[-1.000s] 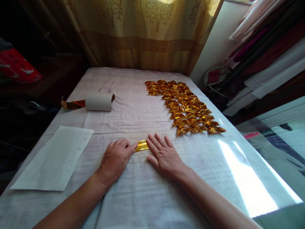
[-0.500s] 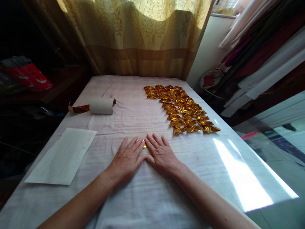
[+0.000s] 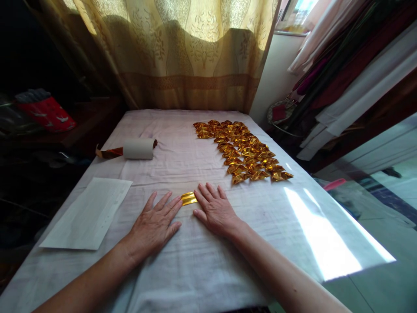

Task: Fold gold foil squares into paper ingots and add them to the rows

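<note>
A small folded strip of gold foil paper lies on the white cloth of the table. My left hand rests flat with fingers spread, its fingertips touching the strip's left end. Flat on the cloth too, my right hand has its fingertips at the strip's right end. Neither hand grips the strip; both press down beside it.
Several folded gold foil pieces lie in rows at the right back. A white roll with a foil tail lies at the left. A white sheet sits near the left edge. A curtain hangs behind; stacked fabrics stand right.
My left hand opened flat and slid over the gold strip to meet the right, then drew back left, uncovering the strip. The view tilted up slightly.
</note>
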### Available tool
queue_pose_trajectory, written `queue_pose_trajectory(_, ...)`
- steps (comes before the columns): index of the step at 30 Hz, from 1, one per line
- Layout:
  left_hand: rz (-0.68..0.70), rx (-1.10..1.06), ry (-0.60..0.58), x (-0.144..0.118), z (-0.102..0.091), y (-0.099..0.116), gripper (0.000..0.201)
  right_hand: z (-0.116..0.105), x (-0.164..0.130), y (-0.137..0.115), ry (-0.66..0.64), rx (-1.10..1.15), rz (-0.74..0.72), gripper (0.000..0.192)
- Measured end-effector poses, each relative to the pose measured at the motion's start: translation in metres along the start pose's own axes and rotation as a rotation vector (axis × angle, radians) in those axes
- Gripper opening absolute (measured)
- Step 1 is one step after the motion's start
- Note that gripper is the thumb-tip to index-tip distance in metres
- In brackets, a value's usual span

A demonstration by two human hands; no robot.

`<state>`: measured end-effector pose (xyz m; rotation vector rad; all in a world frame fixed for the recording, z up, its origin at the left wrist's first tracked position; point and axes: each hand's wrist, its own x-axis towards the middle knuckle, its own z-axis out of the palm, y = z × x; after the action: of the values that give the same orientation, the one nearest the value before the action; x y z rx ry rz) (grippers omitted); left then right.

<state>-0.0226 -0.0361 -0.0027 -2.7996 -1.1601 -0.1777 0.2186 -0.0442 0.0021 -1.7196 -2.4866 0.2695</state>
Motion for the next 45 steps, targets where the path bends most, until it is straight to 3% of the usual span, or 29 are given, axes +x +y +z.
queue_pose_trajectory(6, 0.028, 0.036, -0.002, 0.006, -0.007, 0.004, 0.054, 0.003, 0.002, -0.006, 0.072, -0.012, 0.011, 0.066)
queue_pose_trajectory(9, 0.035, 0.047, 0.01, 0.007, -0.01, 0.004, 0.052, 0.003, 0.004, -0.014, 0.094, 0.001, -0.081, 0.067)
queue_pose_trajectory(12, 0.053, 0.053, 0.003, 0.008, -0.011, 0.001, 0.053, 0.002, 0.005, -0.017, 0.032, 0.036, -0.163, 0.061)
queue_pose_trajectory(22, -0.016, -0.074, -0.078, 0.026, -0.026, 0.0, 0.036, 0.0, -0.012, 0.007, 0.024, -0.004, 0.038, 0.058)
queue_pose_trajectory(27, -0.202, -0.197, -0.14, 0.05, -0.038, 0.012, 0.017, -0.002, -0.012, 0.006, 0.049, 0.017, 0.067, 0.052)
queue_pose_trajectory(30, -0.282, -0.219, -0.06, 0.057, -0.034, 0.016, 0.014, -0.002, -0.013, 0.006, 0.087, 0.032, 0.06, 0.049)
queue_pose_trajectory(34, -0.282, -0.232, -0.022, 0.058, -0.025, 0.011, 0.033, 0.0, -0.015, 0.009, 0.157, 0.076, 0.02, 0.044)
queue_pose_trajectory(37, -0.271, -0.262, -0.028, 0.059, -0.025, 0.008, 0.026, 0.005, -0.013, 0.011, 0.23, 0.143, -0.005, 0.036)
queue_pose_trajectory(41, -0.231, -0.241, 0.062, 0.065, -0.027, 0.01, 0.009, 0.01, -0.008, 0.012, 0.402, 0.215, -0.05, 0.014)
queue_pose_trajectory(45, -0.177, -0.229, 0.103, 0.07, -0.022, 0.013, 0.015, 0.009, -0.005, 0.01, 0.519, 0.203, -0.077, 0.013)
